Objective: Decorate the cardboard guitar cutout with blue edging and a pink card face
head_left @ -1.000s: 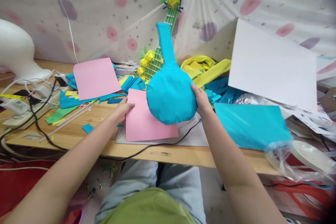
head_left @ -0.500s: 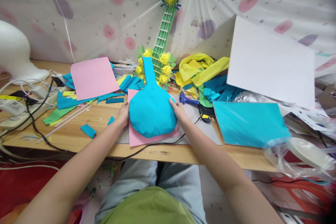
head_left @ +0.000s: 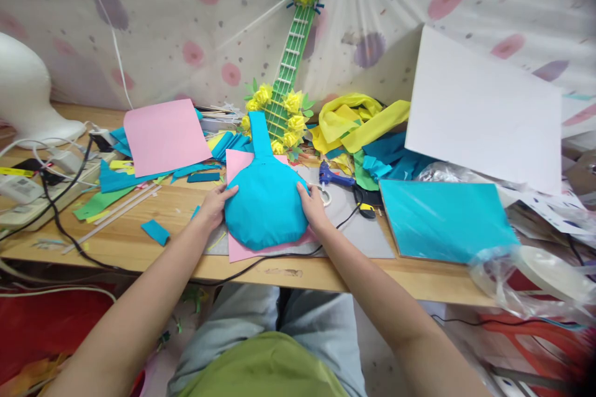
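Note:
Between my two hands is a blue paper-covered shape (head_left: 266,205) with a round body and a short flat neck, like a small lute. My left hand (head_left: 215,205) grips its left edge, thumb on top and the other fingers out of sight beneath. On the opposite edge my right hand (head_left: 313,203) holds it the same way. Under the shape lies a pink sheet (head_left: 237,242), partly covered, on a grey mat (head_left: 358,232). White scissor handles (head_left: 326,197) show just beyond my right hand. Behind the neck stands a green paper guitar (head_left: 291,56) with yellow paper roses.
A blue glue gun (head_left: 333,173) lies right of the shape, its black cord crossing the table front. Blue sheets (head_left: 447,217) and a white board (head_left: 484,111) are at right. Left are a pink sheet (head_left: 167,136), paper scraps, a power strip (head_left: 51,198) and a white foam head (head_left: 28,87).
The blue shape has come slightly down and left with both hands, its neck tip now lower. The scissor handles have come into sight beside my right hand.

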A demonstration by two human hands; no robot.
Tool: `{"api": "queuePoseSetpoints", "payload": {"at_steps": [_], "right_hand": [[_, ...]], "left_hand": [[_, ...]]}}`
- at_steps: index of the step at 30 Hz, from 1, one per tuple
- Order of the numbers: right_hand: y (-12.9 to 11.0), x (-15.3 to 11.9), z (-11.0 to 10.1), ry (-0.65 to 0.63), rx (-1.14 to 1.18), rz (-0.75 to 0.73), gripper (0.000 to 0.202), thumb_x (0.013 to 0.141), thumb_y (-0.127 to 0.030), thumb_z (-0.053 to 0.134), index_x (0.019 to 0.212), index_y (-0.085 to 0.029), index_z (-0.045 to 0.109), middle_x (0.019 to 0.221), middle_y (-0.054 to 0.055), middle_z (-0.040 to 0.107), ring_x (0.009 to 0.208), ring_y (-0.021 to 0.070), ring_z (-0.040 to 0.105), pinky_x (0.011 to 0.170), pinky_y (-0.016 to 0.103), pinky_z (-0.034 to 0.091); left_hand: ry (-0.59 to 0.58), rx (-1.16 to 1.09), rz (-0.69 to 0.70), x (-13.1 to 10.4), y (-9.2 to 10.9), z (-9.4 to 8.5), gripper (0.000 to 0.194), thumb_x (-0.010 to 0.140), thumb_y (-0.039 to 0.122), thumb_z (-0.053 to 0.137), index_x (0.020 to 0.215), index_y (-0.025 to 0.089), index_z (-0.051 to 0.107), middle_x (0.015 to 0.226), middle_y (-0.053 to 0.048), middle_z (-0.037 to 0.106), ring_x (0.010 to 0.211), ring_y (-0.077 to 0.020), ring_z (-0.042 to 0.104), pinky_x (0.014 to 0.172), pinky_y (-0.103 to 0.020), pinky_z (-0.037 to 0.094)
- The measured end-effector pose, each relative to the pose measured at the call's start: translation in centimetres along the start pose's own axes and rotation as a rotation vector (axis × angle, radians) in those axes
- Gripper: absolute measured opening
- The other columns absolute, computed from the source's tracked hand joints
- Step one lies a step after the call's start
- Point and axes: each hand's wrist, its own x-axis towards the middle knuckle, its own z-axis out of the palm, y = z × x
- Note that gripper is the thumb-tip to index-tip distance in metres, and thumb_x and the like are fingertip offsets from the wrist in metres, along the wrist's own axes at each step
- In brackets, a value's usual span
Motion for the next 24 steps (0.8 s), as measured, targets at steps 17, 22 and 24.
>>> {"api": "queuePoseSetpoints", "payload": {"at_steps": [17, 22, 24], "right_hand": [[-3.7, 1.4, -1.8, -0.491, 0.374, 0.010, 0.063, 0.064, -0.051, 0.068, 0.119, -0.026, 0.049, 0.127, 0.004, 0.052, 0.115, 0.0234, 0.051, 0.096, 0.040, 0.043], [-4.2, 3.2, -1.0, -0.614, 0.376, 0.032, 0.054, 0.060, -0.041, 0.074, 0.107, -0.022, 0.059, 0.116, 0.006, 0.061, 0.111, 0.0253, 0.054, 0.095, 0.041, 0.044], [-4.4, 3.9, -0.8, -0.702, 0.365, 0.075, 0.051, 0.058, -0.039, 0.076, 0.104, -0.021, 0.061, 0.113, 0.006, 0.063, 0.109, 0.0249, 0.056, 0.094, 0.040, 0.045]], "left_hand": [[0.014, -0.153, 0.253, -0.2, 1.1, -1.1, 0.050, 0.048, 0.023, 0.080, 0.092, 0.021, 0.057, 0.093, 0.000, 0.067, 0.081, -0.0161, 0.062, 0.079, -0.032, 0.049], [-0.005, 0.047, 0.211, -0.9, 2.6, -2.3, 0.055, 0.041, 0.018, 0.082, 0.089, 0.019, 0.055, 0.086, -0.001, 0.067, 0.075, -0.0164, 0.063, 0.067, -0.027, 0.050], [-0.062, 0.217, 0.134, -1.5, 4.0, -3.3, 0.055, 0.040, 0.017, 0.083, 0.088, 0.018, 0.056, 0.078, -0.001, 0.067, 0.065, -0.0151, 0.062, 0.056, -0.024, 0.049]]}}
